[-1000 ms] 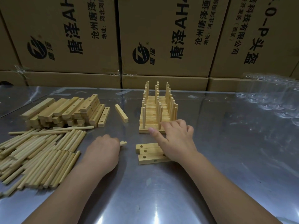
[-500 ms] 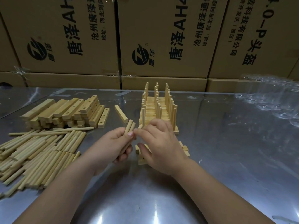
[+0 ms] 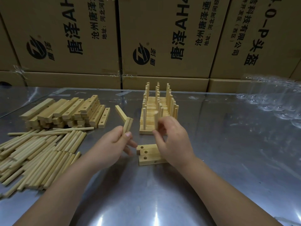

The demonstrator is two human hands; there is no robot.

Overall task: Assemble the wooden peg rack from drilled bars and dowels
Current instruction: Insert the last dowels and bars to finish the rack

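Loose dowels (image 3: 37, 154) lie far left on the steel table (image 3: 228, 160), with the stack of drilled bars (image 3: 65, 111) behind them. The left hand (image 3: 112, 144) pinches two dowels (image 3: 127, 125) between thumb and fingers. Three bars (image 3: 148, 154) lie flat between the hands. The right hand (image 3: 172, 141), blurred, pinches one upright dowel (image 3: 156, 119) at the front edge of the peg rack (image 3: 156, 105).

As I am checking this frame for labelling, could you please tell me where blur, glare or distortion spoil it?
Head view: the right hand and the dowel it holds are blurred; the left hand and its two dowels look sharper. Head view: glare streaks lie on the metal table near the bottom edge. Head view: the wide lens tilts the cardboard boxes.
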